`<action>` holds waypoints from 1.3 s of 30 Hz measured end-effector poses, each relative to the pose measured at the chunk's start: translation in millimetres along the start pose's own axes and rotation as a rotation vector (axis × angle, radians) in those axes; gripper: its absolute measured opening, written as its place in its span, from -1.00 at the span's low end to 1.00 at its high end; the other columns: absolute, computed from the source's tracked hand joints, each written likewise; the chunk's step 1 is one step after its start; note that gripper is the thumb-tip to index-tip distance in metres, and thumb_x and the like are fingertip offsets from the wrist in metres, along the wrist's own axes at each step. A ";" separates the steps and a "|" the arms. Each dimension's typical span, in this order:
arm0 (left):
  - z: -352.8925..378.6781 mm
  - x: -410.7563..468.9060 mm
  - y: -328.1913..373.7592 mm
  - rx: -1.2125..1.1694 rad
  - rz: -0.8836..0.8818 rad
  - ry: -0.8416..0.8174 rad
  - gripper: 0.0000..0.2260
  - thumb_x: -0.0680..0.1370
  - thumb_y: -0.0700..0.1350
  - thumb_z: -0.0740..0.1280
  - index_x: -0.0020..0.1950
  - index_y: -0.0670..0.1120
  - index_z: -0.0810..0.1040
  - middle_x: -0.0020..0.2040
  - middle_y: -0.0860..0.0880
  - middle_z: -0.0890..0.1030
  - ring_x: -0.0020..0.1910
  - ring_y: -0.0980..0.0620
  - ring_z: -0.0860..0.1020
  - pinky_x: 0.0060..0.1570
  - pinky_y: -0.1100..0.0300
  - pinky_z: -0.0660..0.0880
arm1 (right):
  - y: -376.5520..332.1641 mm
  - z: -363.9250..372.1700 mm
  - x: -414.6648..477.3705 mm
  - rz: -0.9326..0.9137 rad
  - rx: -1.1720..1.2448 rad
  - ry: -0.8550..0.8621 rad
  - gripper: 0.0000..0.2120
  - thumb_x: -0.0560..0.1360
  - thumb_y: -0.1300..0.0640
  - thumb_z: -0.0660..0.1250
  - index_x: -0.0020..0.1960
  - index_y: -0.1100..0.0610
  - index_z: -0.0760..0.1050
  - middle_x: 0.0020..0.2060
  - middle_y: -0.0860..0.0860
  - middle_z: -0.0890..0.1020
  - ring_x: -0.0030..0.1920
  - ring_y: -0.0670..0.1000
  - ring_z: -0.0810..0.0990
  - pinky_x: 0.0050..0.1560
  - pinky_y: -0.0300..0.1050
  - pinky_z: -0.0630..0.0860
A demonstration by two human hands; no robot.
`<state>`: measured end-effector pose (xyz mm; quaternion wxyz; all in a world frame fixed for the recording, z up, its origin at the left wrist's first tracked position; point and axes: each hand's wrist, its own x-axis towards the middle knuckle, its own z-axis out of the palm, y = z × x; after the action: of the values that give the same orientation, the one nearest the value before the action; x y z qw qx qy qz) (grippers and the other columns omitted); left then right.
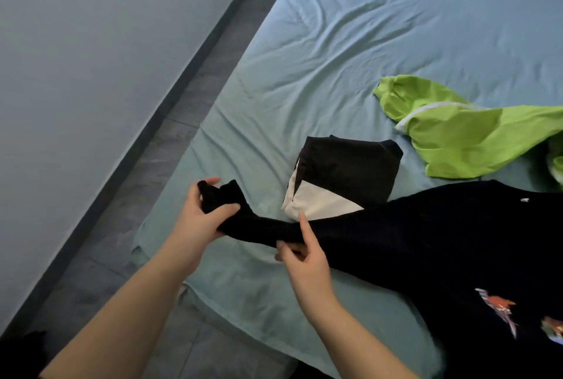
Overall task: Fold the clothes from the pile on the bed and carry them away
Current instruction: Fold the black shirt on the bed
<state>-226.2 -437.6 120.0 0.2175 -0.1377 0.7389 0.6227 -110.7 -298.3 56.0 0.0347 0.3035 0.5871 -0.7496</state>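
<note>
A black long-sleeved top (441, 244) with a coloured print lies spread over the near right part of the bed (350, 43). One sleeve stretches out to the left. My left hand (204, 220) grips the cuff end of that sleeve. Further along the same sleeve, my right hand (304, 256) pinches the fabric, with the index finger raised. Behind the sleeve sits a folded black and white garment (341, 177). A bright green garment (451, 131) lies crumpled at the right.
The bed has a wrinkled blue-green sheet, bare over its far half. A strip of grey tiled floor (170, 147) runs along the bed's left side, bounded by a pale wall (91, 58) with a dark skirting board.
</note>
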 end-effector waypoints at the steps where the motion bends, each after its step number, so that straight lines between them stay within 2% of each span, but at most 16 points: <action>1: -2.2 -0.2 5.9 0.010 0.034 -0.015 -0.48 0.49 -0.29 0.43 0.27 0.22 0.42 0.16 -0.07 0.53 0.01 -0.01 0.63 -0.23 0.17 0.62 | -6.9 5.2 0.2 -0.003 0.034 -0.018 -0.47 0.53 0.16 0.36 0.32 -0.32 0.31 -0.10 -0.02 0.70 -0.04 -0.08 0.67 0.01 -0.32 0.53; 2: -3.3 0.1 10.8 0.040 0.064 -0.030 -0.46 0.48 -0.27 0.44 0.25 0.28 0.42 0.14 -0.02 0.52 -0.01 0.01 0.63 -0.26 0.19 0.61 | -13.4 9.0 1.2 -0.012 0.060 -0.015 -0.57 0.54 0.19 0.35 0.26 -0.25 0.41 -0.09 -0.02 0.70 -0.03 -0.07 0.67 0.01 -0.29 0.55; 4: -2.8 1.7 18.5 0.127 0.087 -0.024 -0.66 0.46 -0.18 0.48 0.11 0.19 0.55 0.06 -0.02 0.57 -0.11 0.08 0.65 -0.32 0.23 0.58 | -25.8 12.3 6.2 -0.018 0.111 0.037 -0.79 0.55 0.27 0.31 0.03 -0.03 0.57 -0.17 0.02 0.70 -0.14 -0.02 0.68 -0.12 -0.28 0.56; 5: -2.2 2.9 22.2 0.170 0.066 -0.019 -0.78 0.44 -0.12 0.50 0.03 0.09 0.59 -0.01 -0.03 0.60 -0.19 0.13 0.65 -0.35 0.24 0.56 | -30.9 11.5 9.5 -0.008 0.124 0.057 -0.84 0.55 0.27 0.29 -0.04 0.04 0.58 -0.27 0.03 0.68 -0.25 -0.02 0.66 -0.23 -0.29 0.54; 7: -3.8 6.5 26.4 0.277 -0.005 -0.081 -0.79 0.39 -0.02 0.54 -0.04 -0.02 0.62 -0.14 -0.02 0.65 -0.28 0.18 0.65 -0.36 0.25 0.55 | -39.8 6.0 17.5 0.018 0.095 0.065 -0.92 0.57 0.20 0.29 -0.07 0.11 0.55 -0.48 0.01 0.59 -0.47 -0.05 0.55 -0.43 -0.27 0.46; 11: -11.0 8.7 30.0 0.526 -0.027 -0.307 -0.70 0.37 -0.08 0.57 0.06 -0.05 0.64 -0.18 0.06 0.70 -0.26 0.21 0.62 -0.29 0.35 0.52 | -51.9 -11.4 35.1 0.023 -0.005 0.066 -0.82 0.55 0.08 0.33 -0.20 0.13 0.47 -0.61 -0.01 0.47 -0.63 -0.05 0.36 -0.58 -0.24 0.31; 15: -7.1 12.0 29.0 0.568 0.110 -0.222 -0.73 0.42 -0.12 0.53 0.09 0.04 0.63 -0.16 0.10 0.67 -0.33 0.23 0.57 -0.31 0.37 0.47 | -58.4 -21.4 45.9 0.035 -0.042 0.028 -0.81 0.54 0.07 0.35 -0.18 0.17 0.47 -0.59 0.01 0.51 -0.64 -0.05 0.38 -0.58 -0.29 0.30; 18: -9.2 16.9 29.1 0.598 0.141 -0.113 -0.77 0.42 -0.04 0.53 -0.11 -0.18 0.63 -0.31 0.02 0.61 -0.33 0.12 0.55 -0.28 0.35 0.42 | -59.9 -24.9 51.0 0.034 -0.026 0.047 -0.83 0.54 0.10 0.35 -0.06 0.21 0.49 -0.56 0.01 0.54 -0.63 -0.07 0.39 -0.58 -0.29 0.32; 20: -14.4 19.6 28.8 0.525 0.137 -0.044 -0.69 0.44 -0.02 0.51 -0.14 -0.28 0.59 -0.34 -0.04 0.55 -0.34 0.10 0.51 -0.27 0.27 0.38 | -60.5 -25.4 52.2 0.008 -0.019 0.054 -0.87 0.54 0.13 0.34 0.04 0.14 0.46 -0.45 0.01 0.60 -0.59 -0.07 0.45 -0.54 -0.29 0.36; 24: -19.7 21.5 26.0 0.446 0.196 0.107 -0.72 0.50 0.00 0.43 -0.18 -0.22 0.53 -0.36 0.02 0.51 -0.39 0.16 0.47 -0.36 0.35 0.36 | -50.8 -23.5 47.0 -0.057 -0.108 0.072 -0.63 0.53 0.14 0.30 0.25 -0.18 0.34 -0.19 -0.08 0.59 -0.36 -0.17 0.57 -0.28 -0.34 0.48; 26: -20.5 23.6 23.3 0.549 0.260 0.149 -0.72 0.54 0.01 0.39 -0.17 -0.20 0.50 -0.34 0.00 0.51 -0.42 0.19 0.45 -0.42 0.41 0.34 | -40.3 -22.2 39.7 -0.109 -0.189 0.073 -0.64 0.55 0.16 0.28 0.27 -0.16 0.37 -0.11 -0.09 0.56 -0.27 -0.19 0.53 -0.19 -0.35 0.49; 28: -22.7 26.3 22.1 0.703 0.317 0.169 -0.75 0.57 0.01 0.34 -0.12 -0.17 0.47 -0.27 -0.03 0.54 -0.34 0.18 0.46 -0.36 0.37 0.34 | -27.5 -23.3 32.2 -0.167 -0.364 0.097 -0.69 0.56 0.15 0.26 0.25 -0.13 0.43 0.04 -0.10 0.53 -0.05 -0.17 0.52 0.07 -0.21 0.51; 30: -27.6 28.8 22.2 0.774 0.348 0.162 -0.80 0.58 0.02 0.32 -0.09 -0.10 0.47 -0.22 -0.02 0.56 -0.24 0.18 0.48 -0.26 0.32 0.36 | -14.6 -25.2 27.5 -0.240 -0.543 0.138 -0.70 0.57 0.11 0.24 0.29 -0.07 0.46 0.14 -0.15 0.49 0.16 -0.13 0.45 0.29 -0.10 0.38; 34: -41.7 30.2 29.9 0.669 0.373 0.145 -0.84 0.48 0.07 0.44 -0.16 0.03 0.52 -0.26 0.12 0.59 -0.25 0.24 0.53 -0.28 0.42 0.39 | -9.0 -27.3 39.3 -0.368 -0.738 0.223 -0.71 0.60 0.10 0.18 0.29 -0.04 0.49 0.23 -0.15 0.51 0.28 -0.12 0.39 0.32 -0.12 0.21; 36: -49.4 29.4 33.1 0.617 0.356 0.152 -0.82 0.43 0.08 0.49 -0.18 0.02 0.56 -0.26 0.14 0.61 -0.27 0.25 0.55 -0.27 0.42 0.41 | -10.4 -31.2 58.6 -0.329 -0.794 0.224 -0.70 0.62 0.12 0.14 0.29 -0.02 0.50 0.26 -0.11 0.54 0.31 -0.07 0.42 0.34 -0.05 0.23; 39: -57.5 27.7 29.4 0.560 0.317 0.147 -0.84 0.42 0.06 0.50 -0.18 0.02 0.59 -0.26 0.10 0.63 -0.29 0.23 0.57 -0.21 0.28 0.45 | -9.4 -51.9 92.7 -0.072 -0.890 0.093 -0.68 0.64 0.08 0.06 0.30 -0.03 0.48 0.26 -0.07 0.57 0.31 0.01 0.47 0.35 -0.02 0.27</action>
<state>-272.8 -486.7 139.1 0.0932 -0.0005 0.9073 0.4099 -168.4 -220.5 11.6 0.1094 0.2721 0.8636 -0.4102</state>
